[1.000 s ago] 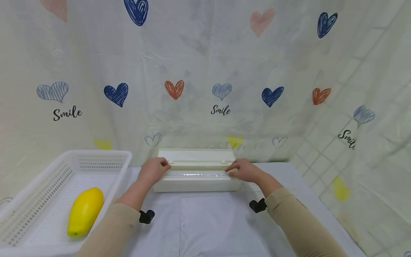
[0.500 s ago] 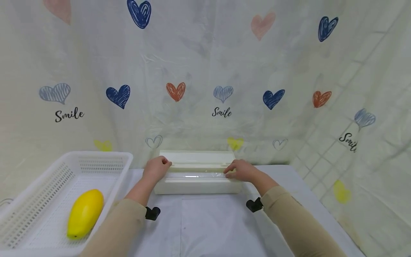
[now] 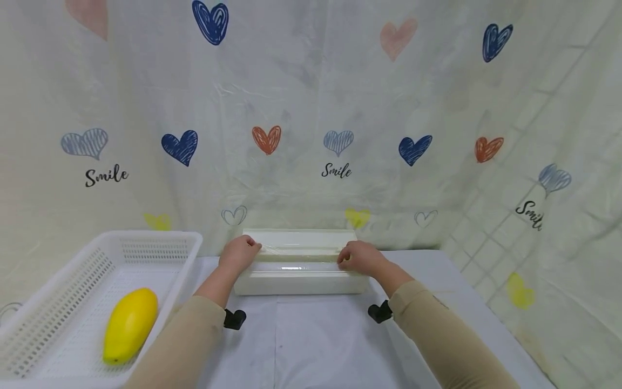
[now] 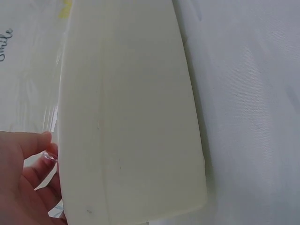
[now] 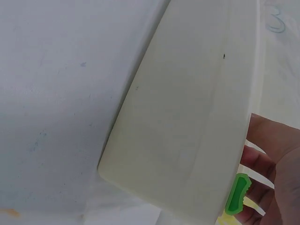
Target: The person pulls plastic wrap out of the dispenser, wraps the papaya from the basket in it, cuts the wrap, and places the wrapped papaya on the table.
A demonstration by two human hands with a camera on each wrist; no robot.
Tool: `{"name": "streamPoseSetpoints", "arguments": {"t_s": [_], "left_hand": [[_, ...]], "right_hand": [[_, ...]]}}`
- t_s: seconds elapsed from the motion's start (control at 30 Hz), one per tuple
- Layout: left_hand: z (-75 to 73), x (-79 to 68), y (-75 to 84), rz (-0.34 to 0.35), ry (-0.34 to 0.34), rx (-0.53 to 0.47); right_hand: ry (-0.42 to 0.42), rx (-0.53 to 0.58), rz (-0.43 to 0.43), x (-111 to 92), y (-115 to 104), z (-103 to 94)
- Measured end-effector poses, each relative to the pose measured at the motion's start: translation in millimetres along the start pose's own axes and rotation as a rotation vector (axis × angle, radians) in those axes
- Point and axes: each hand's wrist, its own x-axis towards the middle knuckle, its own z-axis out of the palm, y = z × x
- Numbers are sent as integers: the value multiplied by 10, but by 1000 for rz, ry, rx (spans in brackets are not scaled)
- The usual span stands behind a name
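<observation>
A white cling film dispenser (image 3: 301, 283) stands at the back of the table with its lid (image 3: 298, 237) raised. Clear cling film (image 4: 50, 110) stretches along its opening between the two hands. My left hand (image 3: 238, 254) is at the box's left end; in the left wrist view its thumb and fingertip pinch a gathered edge of film. At the right end, my right hand (image 3: 362, 257) has thumb and fingers curled together at the film's other side. The right wrist view shows that hand's fingers partly hidden behind the box wall, near a green plastic piece (image 5: 238, 194).
A white perforated basket (image 3: 167, 302) stands on the left of the table, holding a yellow papaya-like fruit (image 3: 130, 326). The table has a white cover (image 3: 320, 340). Close behind the dispenser hangs a curtain (image 3: 301, 189) printed with hearts.
Both hands have shifted slightly inward along the dispenser, the right one drawing its fingers closer together. Film now shows across the lid's lower part. The fruit and basket stay put.
</observation>
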Motion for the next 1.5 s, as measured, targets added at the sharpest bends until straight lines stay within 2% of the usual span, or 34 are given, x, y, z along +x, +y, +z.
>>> {"name": "streamPoseSetpoints", "arguments": {"t_s": [0.33, 0.73, 0.93, 1.23, 1.37, 1.5], "left_hand": [[-37, -2, -151, 65, -37, -125], [-53, -85, -226, 128, -81, -133], [-24, -80, -267, 130, -71, -149], [-8, -101, -228, 129, -53, -87], [0, -106, -248, 153, -34, -58], [3, -114, -271, 150, -13, -75]], "right_hand": [[18, 146, 7, -48, 15, -15], [-6, 230, -6, -128, 23, -10], [52, 199, -17, -118, 28, 15], [160, 88, -33, -120, 38, 46], [167, 95, -4, -133, 48, 57], [189, 102, -3, -149, 63, 60]]}}
